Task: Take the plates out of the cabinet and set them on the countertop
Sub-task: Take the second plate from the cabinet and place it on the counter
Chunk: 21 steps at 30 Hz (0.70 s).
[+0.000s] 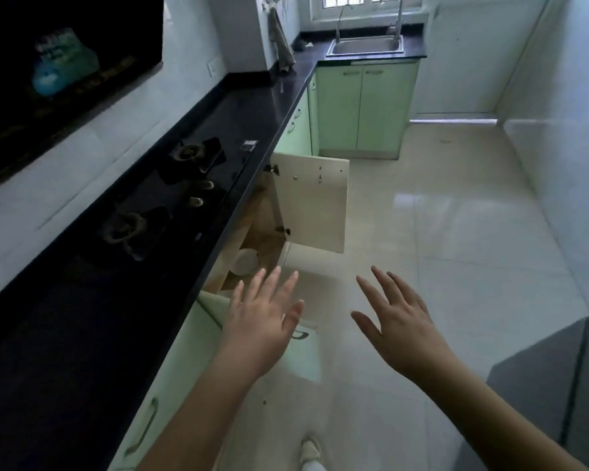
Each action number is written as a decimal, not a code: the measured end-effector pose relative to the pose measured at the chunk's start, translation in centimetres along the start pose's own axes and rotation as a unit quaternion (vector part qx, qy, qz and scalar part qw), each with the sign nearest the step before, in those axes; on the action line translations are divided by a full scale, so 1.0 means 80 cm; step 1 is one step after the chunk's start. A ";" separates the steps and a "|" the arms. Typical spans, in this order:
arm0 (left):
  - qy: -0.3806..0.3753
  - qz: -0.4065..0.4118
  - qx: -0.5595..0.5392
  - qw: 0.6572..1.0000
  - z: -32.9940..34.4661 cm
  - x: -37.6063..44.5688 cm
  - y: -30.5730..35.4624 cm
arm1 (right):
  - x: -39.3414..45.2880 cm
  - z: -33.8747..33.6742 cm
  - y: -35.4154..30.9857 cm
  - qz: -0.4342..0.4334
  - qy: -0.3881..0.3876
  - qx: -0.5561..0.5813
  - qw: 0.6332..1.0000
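Observation:
A white plate (245, 261) lies inside the open cabinet (262, 229) under the black countertop (252, 110); only part of it shows past the counter edge. The cabinet's far door (312, 203) stands swung out over the floor, and a near green door (303, 355) is open below my hands. My left hand (264, 321) hovers with fingers spread just in front of the cabinet opening, holding nothing. My right hand (397, 321) is held out over the floor, fingers straight and empty.
A black gas hob (170, 198) with two burners is set into the countertop. A steel sink (366, 45) sits at the far end. Green cabinet doors (364, 107) line the base. Pale tiled floor (456, 249) stretches to the right.

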<state>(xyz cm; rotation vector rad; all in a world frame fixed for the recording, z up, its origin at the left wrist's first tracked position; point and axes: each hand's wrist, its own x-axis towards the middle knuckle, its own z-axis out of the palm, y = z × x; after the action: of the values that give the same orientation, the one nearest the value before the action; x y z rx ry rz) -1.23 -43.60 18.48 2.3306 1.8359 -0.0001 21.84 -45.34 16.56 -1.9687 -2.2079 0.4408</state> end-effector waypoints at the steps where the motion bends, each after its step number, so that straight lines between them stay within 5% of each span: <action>1: 0.000 0.004 -0.006 1.000 0.004 0.011 -0.003 | 0.007 -0.001 0.003 0.009 0.002 -0.005 1.000; 21: -0.037 0.205 -0.009 0.978 0.025 0.246 0.084 | 0.059 -0.031 0.139 0.218 0.062 0.001 0.974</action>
<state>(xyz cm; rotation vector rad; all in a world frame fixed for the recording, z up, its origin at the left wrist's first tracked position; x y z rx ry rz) 10.21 -26.40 15.33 2.6099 1.2870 -0.0152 32.49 -39.30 15.00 -2.4092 -1.6934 0.3556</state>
